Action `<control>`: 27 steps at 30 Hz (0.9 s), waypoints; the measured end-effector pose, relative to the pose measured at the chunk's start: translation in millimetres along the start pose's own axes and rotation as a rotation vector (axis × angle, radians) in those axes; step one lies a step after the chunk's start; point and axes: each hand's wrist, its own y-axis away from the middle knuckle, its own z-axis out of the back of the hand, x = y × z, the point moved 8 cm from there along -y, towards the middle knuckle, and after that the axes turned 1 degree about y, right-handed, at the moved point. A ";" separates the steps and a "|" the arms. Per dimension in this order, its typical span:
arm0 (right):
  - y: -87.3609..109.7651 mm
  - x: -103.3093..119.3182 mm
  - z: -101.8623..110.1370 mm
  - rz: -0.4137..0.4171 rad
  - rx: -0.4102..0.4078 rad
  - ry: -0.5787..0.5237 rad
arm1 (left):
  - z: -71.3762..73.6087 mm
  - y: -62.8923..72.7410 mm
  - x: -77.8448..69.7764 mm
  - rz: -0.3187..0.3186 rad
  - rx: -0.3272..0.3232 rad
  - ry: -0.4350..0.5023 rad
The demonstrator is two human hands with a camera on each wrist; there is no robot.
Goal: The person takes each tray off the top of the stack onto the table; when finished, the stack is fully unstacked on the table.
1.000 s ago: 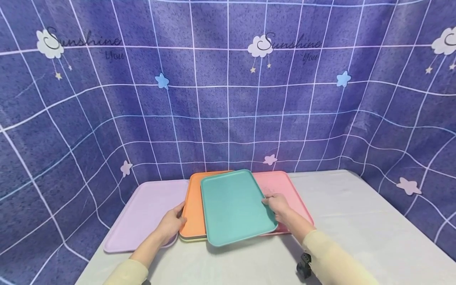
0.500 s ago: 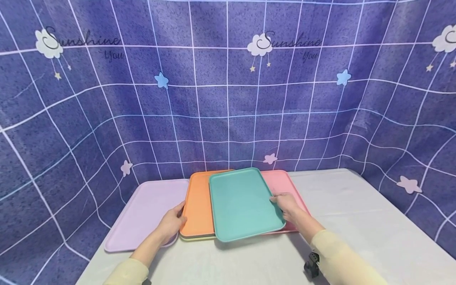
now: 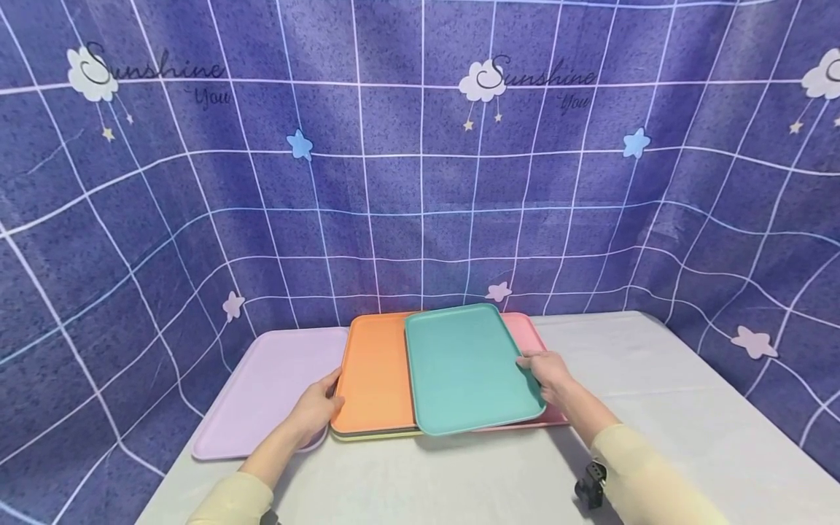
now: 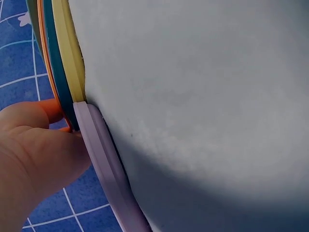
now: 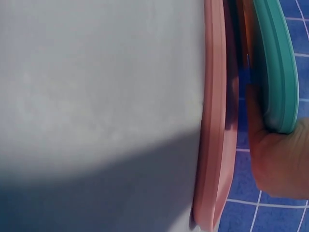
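In the head view, my right hand [image 3: 550,373] pinches the right edge of a teal tray [image 3: 475,368], thumb on top and fingers below. This tray is raised and slightly tilted over the orange tray [image 3: 377,375] and a pink tray [image 3: 523,332]. The right wrist view shows a gap between the teal tray [image 5: 280,72] and the pink tray [image 5: 215,106] beneath. My left hand [image 3: 313,412] holds the left edge of the orange tray, which lies on a dark tray and a yellow tray [image 4: 70,53]. The left fingertips are partly hidden by the tray edges.
A lilac tray [image 3: 275,386] lies at the left on the white-covered table [image 3: 656,408], its right side against the stack. A blue grid-patterned curtain [image 3: 420,182] stands behind and at both sides. A black wrist device [image 3: 592,485] hangs below the right sleeve.
My right hand has carried the teal tray to the right and slightly away, uncovering more of the orange tray and covering more of the pink one. The left hand stays in place.
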 end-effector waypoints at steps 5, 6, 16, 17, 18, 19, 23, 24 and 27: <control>-0.9 1.3 11.1 -0.008 0.014 -0.026 | -0.8 -0.5 1.4 0.005 -0.001 -0.020; -1.1 1.6 13.5 -0.011 0.016 -0.033 | -1.0 -0.3 1.4 0.007 -0.001 -0.021; -0.4 6.2 42.2 -0.007 0.041 -0.003 | -3.4 -1.6 0.7 0.016 0.006 -0.022; -0.6 6.6 45.2 -0.008 0.045 -0.001 | -3.4 -1.7 0.6 0.014 0.004 -0.025; -0.8 7.1 47.9 -0.009 0.052 0.003 | -3.3 -1.9 0.5 0.013 0.001 -0.026; -1.3 7.1 51.2 -0.012 0.055 0.006 | -3.3 -1.7 0.5 0.012 0.000 -0.027; -3.2 5.4 63.9 -0.027 0.078 0.005 | -3.5 -1.3 0.0 0.006 -0.005 -0.030; -3.8 4.8 67.5 -0.030 0.086 0.003 | -3.6 -1.1 -0.1 0.007 -0.006 -0.030; -5.1 2.2 79.0 -0.043 0.102 -0.002 | -3.9 0.1 -0.9 0.006 -0.009 -0.035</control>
